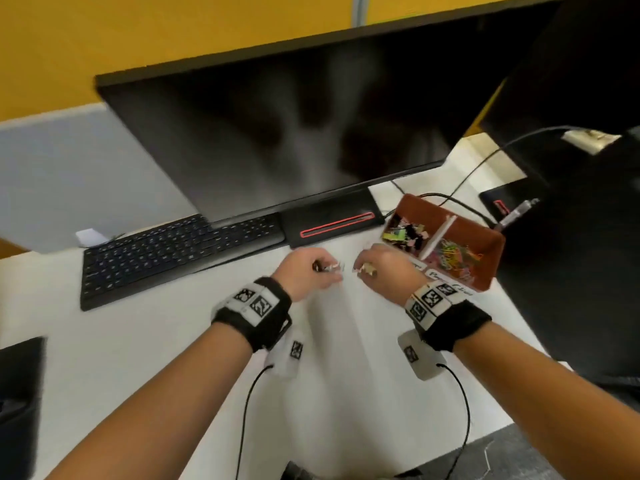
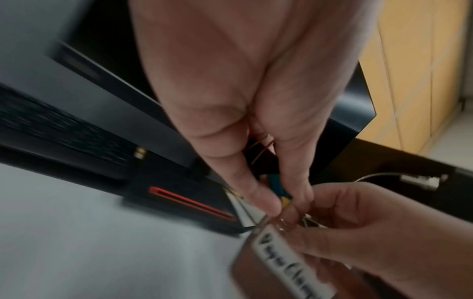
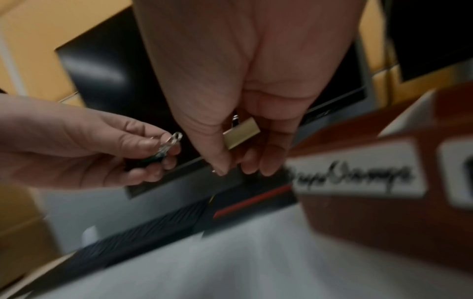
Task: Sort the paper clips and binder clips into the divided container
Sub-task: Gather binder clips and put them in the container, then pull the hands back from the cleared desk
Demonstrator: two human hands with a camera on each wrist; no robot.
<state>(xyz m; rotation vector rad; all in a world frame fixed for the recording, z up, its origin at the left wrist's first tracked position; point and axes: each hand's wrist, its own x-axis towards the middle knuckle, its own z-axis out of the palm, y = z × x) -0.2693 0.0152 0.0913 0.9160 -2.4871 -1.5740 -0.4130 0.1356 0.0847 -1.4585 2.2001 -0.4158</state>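
Note:
A brown divided container (image 1: 491, 268) stands on the white desk at the right, with binder clips (image 1: 405, 233) in its far compartment and coloured paper clips (image 1: 453, 254) in the near one; a white divider (image 1: 438, 237) lies between. My left hand (image 1: 308, 271) pinches a dark teal binder clip (image 3: 160, 153) with silver handles, just left of the container. My right hand (image 1: 384, 271) holds a gold binder clip (image 3: 242, 133) in curled fingers, right beside the container's labelled front wall (image 3: 358, 172). The two hands are close together, a little above the desk.
A black monitor (image 1: 294, 133) and its red-lined stand (image 1: 332, 223) rise just behind the hands. A black keyboard (image 1: 166, 251) lies to the left. Cables (image 1: 464, 181) run behind the container. A dark object (image 1: 20, 393) sits at the near left edge.

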